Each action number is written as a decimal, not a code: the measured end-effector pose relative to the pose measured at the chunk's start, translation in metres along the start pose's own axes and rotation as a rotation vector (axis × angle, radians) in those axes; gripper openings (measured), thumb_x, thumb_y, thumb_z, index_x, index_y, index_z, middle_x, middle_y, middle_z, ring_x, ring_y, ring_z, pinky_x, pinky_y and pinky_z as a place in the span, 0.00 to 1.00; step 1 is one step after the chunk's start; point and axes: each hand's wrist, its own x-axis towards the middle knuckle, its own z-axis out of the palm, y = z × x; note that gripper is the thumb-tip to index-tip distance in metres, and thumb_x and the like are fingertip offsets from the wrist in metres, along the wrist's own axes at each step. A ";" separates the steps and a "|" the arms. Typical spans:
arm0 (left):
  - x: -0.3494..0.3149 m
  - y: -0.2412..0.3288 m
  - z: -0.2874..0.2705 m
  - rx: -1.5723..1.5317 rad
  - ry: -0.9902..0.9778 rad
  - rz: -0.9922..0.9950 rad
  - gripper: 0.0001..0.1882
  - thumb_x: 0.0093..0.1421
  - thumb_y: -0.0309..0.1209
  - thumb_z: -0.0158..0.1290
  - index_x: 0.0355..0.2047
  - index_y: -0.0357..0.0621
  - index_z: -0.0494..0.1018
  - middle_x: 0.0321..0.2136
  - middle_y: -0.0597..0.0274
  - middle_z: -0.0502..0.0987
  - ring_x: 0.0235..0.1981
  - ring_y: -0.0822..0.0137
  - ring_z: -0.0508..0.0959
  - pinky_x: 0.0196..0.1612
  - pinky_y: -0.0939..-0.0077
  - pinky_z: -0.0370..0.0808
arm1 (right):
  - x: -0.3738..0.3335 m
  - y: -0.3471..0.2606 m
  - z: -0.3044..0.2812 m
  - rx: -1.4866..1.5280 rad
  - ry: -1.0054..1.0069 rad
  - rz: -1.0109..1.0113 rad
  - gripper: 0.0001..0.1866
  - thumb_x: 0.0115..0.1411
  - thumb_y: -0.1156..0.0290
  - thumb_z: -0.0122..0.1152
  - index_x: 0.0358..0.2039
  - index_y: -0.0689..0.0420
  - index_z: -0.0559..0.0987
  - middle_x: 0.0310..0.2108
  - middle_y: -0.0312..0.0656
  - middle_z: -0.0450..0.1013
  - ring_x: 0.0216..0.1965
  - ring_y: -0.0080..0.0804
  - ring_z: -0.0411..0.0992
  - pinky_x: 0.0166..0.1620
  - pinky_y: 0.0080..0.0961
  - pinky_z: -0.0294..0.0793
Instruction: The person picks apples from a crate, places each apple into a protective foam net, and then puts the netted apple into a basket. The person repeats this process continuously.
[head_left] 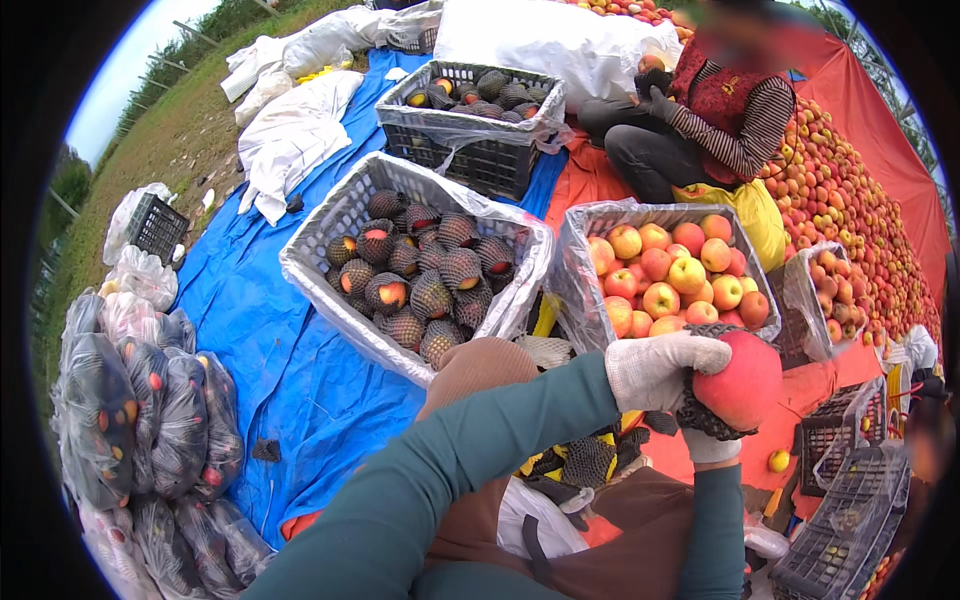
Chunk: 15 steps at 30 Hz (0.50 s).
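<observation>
A large red apple (745,380) is held up in front of me, its lower left side partly inside a black foam net sleeve (708,415). My left hand (660,368), in a white glove, reaches across with its fingers closed at the apple's upper left side and the net's edge. Below the apple is my right hand (712,446), also gloved, with the net and fruit resting in it; most of its fingers are hidden. Just beyond, a plastic-lined crate (572,270) holds bare apples (661,299). Left of it, another lined crate (310,262) contains apples in black nets (404,258).
Loose black nets (585,462) lie by my legs. Another netted-apple crate (460,160) stands farther back. A person (720,110) sits by a large apple pile (850,210). Bagged apples (150,420) stand left on the blue tarp (300,390); black crates (845,520) are at right.
</observation>
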 end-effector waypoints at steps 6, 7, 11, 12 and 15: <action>0.003 -0.008 -0.011 0.085 -0.069 -0.150 0.29 0.48 0.26 0.55 0.52 0.33 0.61 0.43 0.52 0.72 0.42 0.64 0.75 0.45 0.69 0.74 | -0.018 0.008 -0.004 0.874 0.220 0.483 0.18 0.59 0.65 0.48 0.49 0.59 0.65 0.46 0.41 0.68 0.48 0.31 0.65 0.54 0.28 0.62; 0.006 -0.008 -0.017 0.156 -0.066 -0.176 0.29 0.47 0.25 0.55 0.51 0.32 0.61 0.43 0.53 0.73 0.42 0.65 0.75 0.44 0.70 0.74 | -0.024 0.011 -0.010 1.041 0.319 0.504 0.18 0.58 0.66 0.49 0.48 0.59 0.66 0.45 0.41 0.68 0.47 0.30 0.66 0.53 0.28 0.63; 0.004 0.008 0.005 0.283 0.002 -0.055 0.29 0.44 0.27 0.56 0.49 0.36 0.63 0.42 0.55 0.72 0.42 0.68 0.73 0.43 0.74 0.73 | 0.010 -0.025 -0.081 1.444 0.497 0.258 0.08 0.58 0.70 0.50 0.37 0.57 0.69 0.36 0.36 0.69 0.37 0.24 0.68 0.46 0.24 0.67; 0.009 0.011 0.002 0.512 0.096 0.005 0.30 0.44 0.29 0.58 0.49 0.37 0.63 0.41 0.55 0.72 0.43 0.67 0.73 0.44 0.74 0.72 | 0.014 -0.037 -0.090 1.266 0.613 0.264 0.04 0.58 0.72 0.49 0.32 0.57 0.69 0.32 0.33 0.68 0.34 0.20 0.68 0.42 0.20 0.68; 0.023 0.007 0.003 1.106 0.490 0.240 0.35 0.41 0.35 0.62 0.50 0.38 0.63 0.41 0.53 0.72 0.44 0.66 0.73 0.48 0.75 0.69 | 0.011 -0.059 -0.076 0.806 0.630 0.083 0.10 0.49 0.86 0.51 0.31 0.59 0.67 0.31 0.37 0.65 0.30 0.19 0.62 0.35 0.16 0.65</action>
